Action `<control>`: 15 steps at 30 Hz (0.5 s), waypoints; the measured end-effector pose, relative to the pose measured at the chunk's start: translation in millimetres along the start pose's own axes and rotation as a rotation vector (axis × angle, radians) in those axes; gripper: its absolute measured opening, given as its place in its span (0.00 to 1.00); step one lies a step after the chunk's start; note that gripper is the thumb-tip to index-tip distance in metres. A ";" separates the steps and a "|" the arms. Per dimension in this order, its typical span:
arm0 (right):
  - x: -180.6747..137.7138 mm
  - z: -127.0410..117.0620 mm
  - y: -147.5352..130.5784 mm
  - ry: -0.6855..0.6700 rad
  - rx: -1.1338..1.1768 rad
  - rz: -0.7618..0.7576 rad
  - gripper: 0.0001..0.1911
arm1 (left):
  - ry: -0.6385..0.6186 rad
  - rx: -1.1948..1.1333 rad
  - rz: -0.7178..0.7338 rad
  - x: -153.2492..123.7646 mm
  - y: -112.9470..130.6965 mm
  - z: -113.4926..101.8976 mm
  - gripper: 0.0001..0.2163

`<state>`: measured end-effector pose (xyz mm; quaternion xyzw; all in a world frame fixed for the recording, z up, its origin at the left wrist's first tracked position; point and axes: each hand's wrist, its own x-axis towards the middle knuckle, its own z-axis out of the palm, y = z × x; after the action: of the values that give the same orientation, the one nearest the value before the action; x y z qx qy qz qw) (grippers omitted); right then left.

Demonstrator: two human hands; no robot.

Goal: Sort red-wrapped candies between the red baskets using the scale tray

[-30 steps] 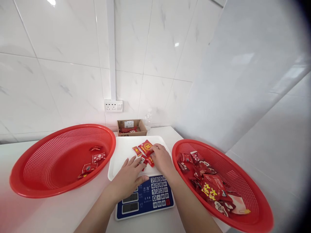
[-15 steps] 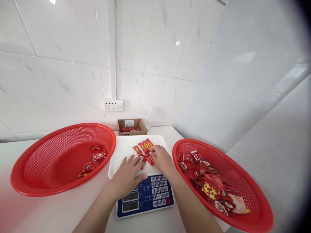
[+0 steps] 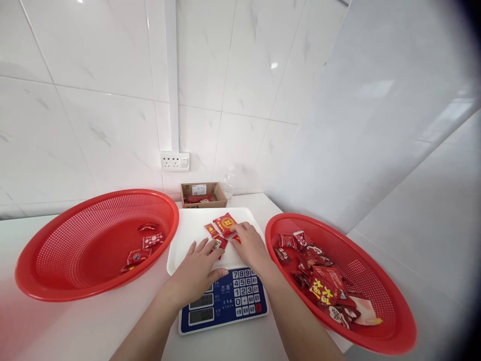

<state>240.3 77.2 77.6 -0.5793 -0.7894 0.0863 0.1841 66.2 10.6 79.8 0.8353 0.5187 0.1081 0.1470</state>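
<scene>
A white scale tray point(image 3: 188, 225) in front of me carries a few red snack packets. My left hand point(image 3: 199, 271) has its fingers spread over the tray's near side, touching a red packet point(image 3: 221, 245) with its fingertips. To its right, my right hand point(image 3: 251, 245) has curled fingers around a small red packet point(image 3: 236, 238), mostly hidden beneath them. Its fingertips reach the edge of a larger packet with a round gold emblem point(image 3: 226, 223). A small red-and-yellow packet point(image 3: 212, 230) lies just left of that one.
A red basket point(image 3: 56, 235) on the left holds several packets; another red basket point(image 3: 394, 306) on the right holds many more. Behind the tray stand a cardboard box point(image 3: 220, 195) and a clear bottle point(image 3: 229, 183). The scale's keypad panel point(image 3: 225, 306) faces me.
The small packet by my right hand has shifted up and right under the fingers. The packet at my left fingertips shows more fully. My left hand has barely moved.
</scene>
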 end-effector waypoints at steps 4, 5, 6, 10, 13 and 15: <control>8.5 6.8 -1.8 0.035 0.020 -0.050 0.10 | -0.005 -0.009 -0.016 0.5 0.1 1.4 0.22; 9.8 7.5 -2.1 0.044 0.028 -0.056 0.09 | -0.011 -0.009 -0.019 0.5 0.0 1.4 0.22; 10.6 7.4 -2.1 0.055 0.037 -0.060 0.09 | -0.017 -0.008 -0.019 0.6 0.0 1.4 0.23; 7.6 3.1 -1.4 0.116 0.088 -0.067 0.11 | -0.019 -0.014 0.001 1.1 -0.5 1.3 0.22; 0.3 0.8 -0.4 0.112 0.122 -0.102 0.10 | -0.005 -0.017 0.016 1.8 -0.9 2.2 0.22; -5.6 1.7 0.7 0.083 0.138 -0.134 0.09 | 0.001 -0.021 0.012 2.4 -1.2 3.2 0.22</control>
<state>241.7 72.3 74.7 -0.5140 -0.8103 0.1038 0.2615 67.4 12.8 76.4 0.8368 0.5125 0.1150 0.1548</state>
